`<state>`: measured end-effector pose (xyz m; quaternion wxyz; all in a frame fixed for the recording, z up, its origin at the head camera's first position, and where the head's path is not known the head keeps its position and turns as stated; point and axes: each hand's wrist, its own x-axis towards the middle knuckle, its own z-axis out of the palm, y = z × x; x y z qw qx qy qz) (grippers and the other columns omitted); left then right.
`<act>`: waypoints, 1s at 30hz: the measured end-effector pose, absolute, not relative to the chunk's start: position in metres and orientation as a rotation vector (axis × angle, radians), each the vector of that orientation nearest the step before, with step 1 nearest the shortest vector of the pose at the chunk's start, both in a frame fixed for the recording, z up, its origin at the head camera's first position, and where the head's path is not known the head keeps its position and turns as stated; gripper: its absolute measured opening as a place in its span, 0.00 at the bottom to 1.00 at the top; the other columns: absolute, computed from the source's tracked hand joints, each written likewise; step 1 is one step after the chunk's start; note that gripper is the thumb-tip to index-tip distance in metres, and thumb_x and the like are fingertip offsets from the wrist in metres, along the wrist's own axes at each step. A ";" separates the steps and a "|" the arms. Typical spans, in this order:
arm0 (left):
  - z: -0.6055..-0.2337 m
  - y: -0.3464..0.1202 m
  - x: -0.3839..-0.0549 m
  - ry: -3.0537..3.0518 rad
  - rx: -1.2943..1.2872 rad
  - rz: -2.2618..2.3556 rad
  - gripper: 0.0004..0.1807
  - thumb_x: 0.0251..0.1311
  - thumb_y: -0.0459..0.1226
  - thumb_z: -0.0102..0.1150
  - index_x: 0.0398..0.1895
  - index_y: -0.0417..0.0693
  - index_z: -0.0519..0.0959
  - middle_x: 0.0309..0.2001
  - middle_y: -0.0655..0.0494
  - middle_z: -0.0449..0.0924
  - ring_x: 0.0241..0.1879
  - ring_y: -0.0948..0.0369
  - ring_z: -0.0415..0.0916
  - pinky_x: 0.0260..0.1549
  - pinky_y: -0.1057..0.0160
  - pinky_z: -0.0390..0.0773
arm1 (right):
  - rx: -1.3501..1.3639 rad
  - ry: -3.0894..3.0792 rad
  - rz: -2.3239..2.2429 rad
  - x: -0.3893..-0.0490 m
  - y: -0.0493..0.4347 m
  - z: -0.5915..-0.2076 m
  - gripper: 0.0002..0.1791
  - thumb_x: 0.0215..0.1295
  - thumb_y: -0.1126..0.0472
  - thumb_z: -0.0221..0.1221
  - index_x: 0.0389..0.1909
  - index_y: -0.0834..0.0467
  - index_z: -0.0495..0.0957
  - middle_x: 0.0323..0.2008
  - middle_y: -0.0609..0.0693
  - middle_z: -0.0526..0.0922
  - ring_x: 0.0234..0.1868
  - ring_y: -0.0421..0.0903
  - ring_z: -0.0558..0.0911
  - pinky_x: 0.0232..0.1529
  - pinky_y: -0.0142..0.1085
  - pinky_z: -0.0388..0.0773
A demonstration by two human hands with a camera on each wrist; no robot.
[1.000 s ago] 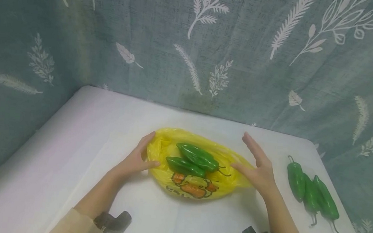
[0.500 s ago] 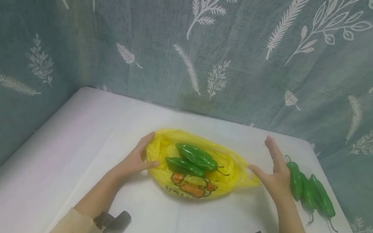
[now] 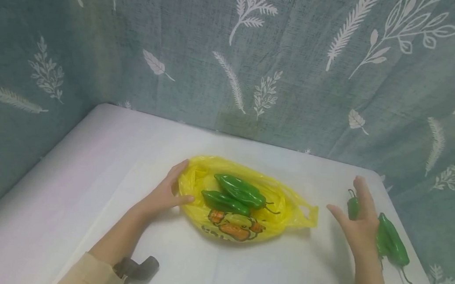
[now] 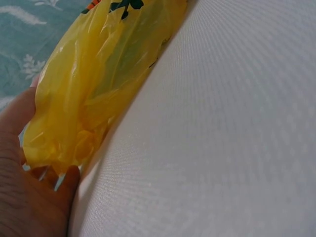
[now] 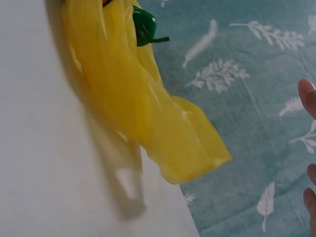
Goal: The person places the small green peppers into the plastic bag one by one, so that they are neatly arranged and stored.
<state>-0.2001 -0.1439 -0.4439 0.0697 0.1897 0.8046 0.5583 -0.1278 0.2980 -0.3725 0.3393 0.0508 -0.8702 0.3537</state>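
Note:
A yellow plastic bag [image 3: 279, 222] with a printed cartoon face lies on the table, its mouth facing up. Two green peppers, a larger one [image 3: 240, 190] and a smaller one [image 3: 225, 202], lie in its opening. My left hand [image 3: 167, 191] holds the bag's left end between thumb and fingers, as the left wrist view also shows. My right hand [image 3: 360, 226] is off to the right of the bag's loose handle, thumb and fingers spread, holding nothing. It partly hides several green peppers on the right, including one upper pepper [image 3: 352, 208] and one slim pepper [image 3: 396, 239].
The white table [image 3: 218, 269] has a rounded far right corner. Green-blue cloth [image 3: 198, 47] with white leaf prints hangs behind and along both sides. A dark device is strapped to each wrist.
My right hand has let go of the bag's right side and moved right toward the loose peppers. The bag's handle now lies free. My left hand stays in place.

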 end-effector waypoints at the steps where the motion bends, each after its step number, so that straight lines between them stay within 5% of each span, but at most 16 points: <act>1: -0.444 -0.144 -0.200 2.422 0.569 1.678 0.55 0.48 0.43 0.68 0.75 0.50 0.43 0.76 0.48 0.37 0.74 0.47 0.34 0.69 0.39 0.36 | 0.099 -2.274 0.917 -0.127 0.299 -0.372 0.53 0.42 0.78 0.68 0.71 0.52 0.58 0.69 0.51 0.63 0.69 0.30 0.59 0.66 0.20 0.55; 19: -0.444 -0.146 -0.204 2.431 0.617 1.683 0.55 0.47 0.41 0.68 0.75 0.46 0.44 0.75 0.43 0.38 0.74 0.44 0.34 0.68 0.37 0.34 | -0.123 -2.236 1.013 -0.126 0.318 -0.365 0.49 0.49 0.74 0.66 0.71 0.46 0.57 0.70 0.48 0.63 0.69 0.34 0.61 0.68 0.23 0.56; 30: -0.445 -0.145 -0.203 2.416 0.600 1.693 0.55 0.48 0.42 0.68 0.75 0.47 0.44 0.75 0.45 0.39 0.74 0.46 0.34 0.68 0.38 0.34 | -0.214 -2.234 1.167 -0.122 0.333 -0.365 0.49 0.52 0.72 0.65 0.72 0.44 0.53 0.71 0.47 0.59 0.72 0.40 0.56 0.66 0.18 0.51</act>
